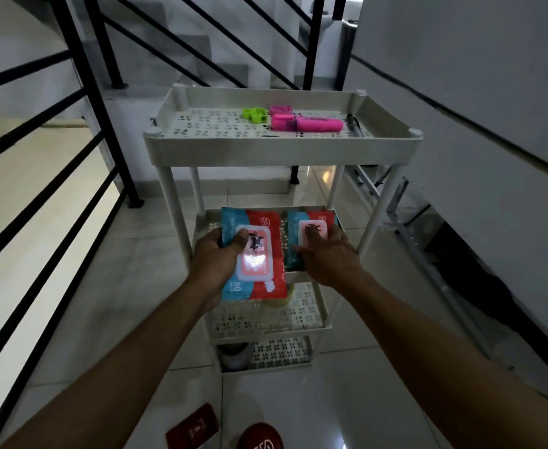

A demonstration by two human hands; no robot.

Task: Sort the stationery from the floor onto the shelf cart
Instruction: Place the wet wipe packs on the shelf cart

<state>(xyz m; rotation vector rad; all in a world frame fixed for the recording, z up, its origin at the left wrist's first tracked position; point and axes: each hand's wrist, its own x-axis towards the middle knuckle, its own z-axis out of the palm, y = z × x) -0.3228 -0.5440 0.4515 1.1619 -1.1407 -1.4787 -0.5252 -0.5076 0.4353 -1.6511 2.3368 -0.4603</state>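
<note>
Dim stairwell light falls on pale glossy floor tiles point(347, 413), black stair rails to one side, and a white plastic shelf cart point(282, 147) stands in front of the person. On its top tray lie a green clip-like piece point(255, 113), pink highlighters point(308, 123) and a dark pen point(354, 124).

My worry is the left wipes pack point(256, 254): it seems to overhang the front lip of the second shelf, and if let go there it may tip off. Pushing it back could also shove the right wipes pack point(311, 234), which sits just beside it.

The left hand point(216, 254) is curled around the left pack's edge, thumb on top, fingers hidden beneath. The right hand point(326, 254) lies half-spread, fingers pressing flat on the right pack without gripping it.

A red packet point(192, 429) and a red round lid point(259, 437) remain on the floor.
</note>
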